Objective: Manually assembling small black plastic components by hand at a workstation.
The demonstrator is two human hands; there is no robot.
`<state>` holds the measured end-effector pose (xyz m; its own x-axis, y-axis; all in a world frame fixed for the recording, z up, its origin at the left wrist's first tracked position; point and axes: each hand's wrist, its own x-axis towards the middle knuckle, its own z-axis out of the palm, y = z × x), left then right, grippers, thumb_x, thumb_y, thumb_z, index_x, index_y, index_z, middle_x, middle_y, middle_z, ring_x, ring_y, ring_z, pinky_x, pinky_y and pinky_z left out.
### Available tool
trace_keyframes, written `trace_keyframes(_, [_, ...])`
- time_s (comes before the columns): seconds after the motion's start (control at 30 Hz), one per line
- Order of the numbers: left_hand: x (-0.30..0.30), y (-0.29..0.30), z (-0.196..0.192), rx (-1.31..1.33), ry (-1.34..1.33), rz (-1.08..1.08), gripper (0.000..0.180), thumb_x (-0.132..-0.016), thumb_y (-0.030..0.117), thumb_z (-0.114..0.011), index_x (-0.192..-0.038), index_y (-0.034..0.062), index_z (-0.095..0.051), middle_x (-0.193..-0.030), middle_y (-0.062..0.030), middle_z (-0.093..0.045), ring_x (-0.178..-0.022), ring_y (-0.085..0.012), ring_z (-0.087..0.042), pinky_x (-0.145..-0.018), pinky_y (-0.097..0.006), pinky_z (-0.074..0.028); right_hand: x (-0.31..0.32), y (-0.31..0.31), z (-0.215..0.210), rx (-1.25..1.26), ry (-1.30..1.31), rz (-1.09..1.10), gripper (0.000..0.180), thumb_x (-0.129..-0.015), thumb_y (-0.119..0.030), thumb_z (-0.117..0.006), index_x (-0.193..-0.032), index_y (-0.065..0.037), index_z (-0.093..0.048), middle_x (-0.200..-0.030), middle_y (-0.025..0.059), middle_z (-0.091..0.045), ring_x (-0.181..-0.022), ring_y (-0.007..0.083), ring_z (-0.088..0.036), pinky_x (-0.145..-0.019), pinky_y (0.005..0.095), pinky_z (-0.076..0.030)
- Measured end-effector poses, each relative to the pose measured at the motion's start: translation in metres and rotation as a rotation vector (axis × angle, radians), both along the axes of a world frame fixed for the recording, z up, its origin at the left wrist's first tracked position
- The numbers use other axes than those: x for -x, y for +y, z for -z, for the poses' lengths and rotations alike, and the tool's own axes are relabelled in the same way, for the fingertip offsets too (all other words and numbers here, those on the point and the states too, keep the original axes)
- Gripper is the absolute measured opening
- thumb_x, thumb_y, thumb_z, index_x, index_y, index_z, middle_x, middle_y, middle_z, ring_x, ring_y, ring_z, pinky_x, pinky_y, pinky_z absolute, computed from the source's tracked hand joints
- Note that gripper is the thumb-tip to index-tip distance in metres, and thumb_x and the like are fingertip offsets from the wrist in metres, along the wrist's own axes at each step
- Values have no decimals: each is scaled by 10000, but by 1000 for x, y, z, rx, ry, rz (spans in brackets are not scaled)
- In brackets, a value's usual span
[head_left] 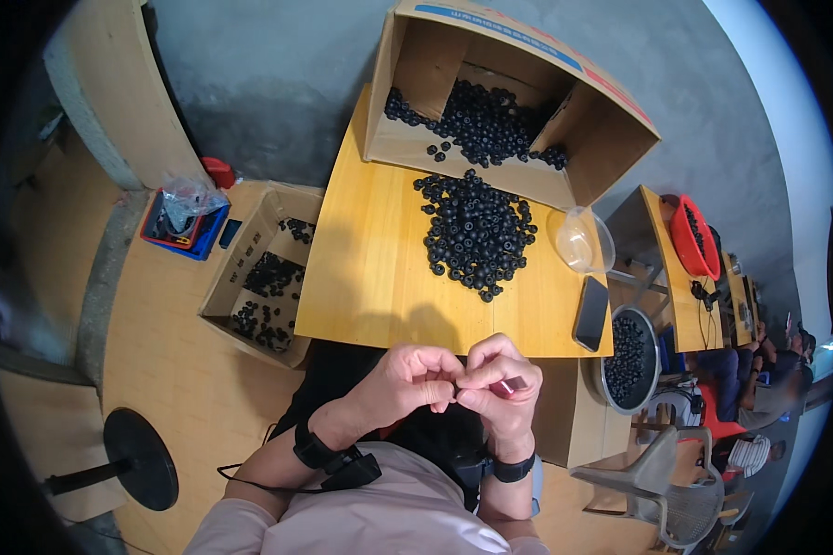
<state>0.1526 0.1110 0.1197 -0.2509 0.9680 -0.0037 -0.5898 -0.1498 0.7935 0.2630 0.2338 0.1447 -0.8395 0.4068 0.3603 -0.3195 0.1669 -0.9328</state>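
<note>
A small black part (pixel 455 392) is pinched between the fingers of the left hand (pixel 407 377) and right hand (pixel 495 388), which also holds a reddish tool (pixel 509 386). The pile of black parts (pixel 477 233) lies beyond the fingers on the bench (pixel 370 268). A firm, steady pinch is advised.

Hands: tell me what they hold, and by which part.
The right hand pinches a small reddish tool between thumb and fingers, one end sticking out. The left hand meets it at the fingertips; any small part there is hidden.
</note>
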Motion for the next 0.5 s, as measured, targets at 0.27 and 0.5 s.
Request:
trace_keyframes(0.27, [-1, -4, 0, -66, 74, 41, 106, -821, 92, -606, -822, -7, -569, -689, -19, -535, -592, -82, -511, -561, -204, -424, -2, 7, 0, 57, -255, 315, 22, -795, -24, -569, -797, -3, -574, -730, 33, -514, -623, 72, -437, -545, 196, -323])
trace_keyframes(0.5, [-7, -2, -4, -61, 17, -109, 84, -833, 71, -566, -884, 8, -540, -757, -2, -519, -671, -59, -485, -621, -186, -405, -22, -17, -10, -351, -145, 323, 135, -827, -117, -539, -868, -9, -468, -693, 87, -524, -538, 176, -478, -514, 291, -397])
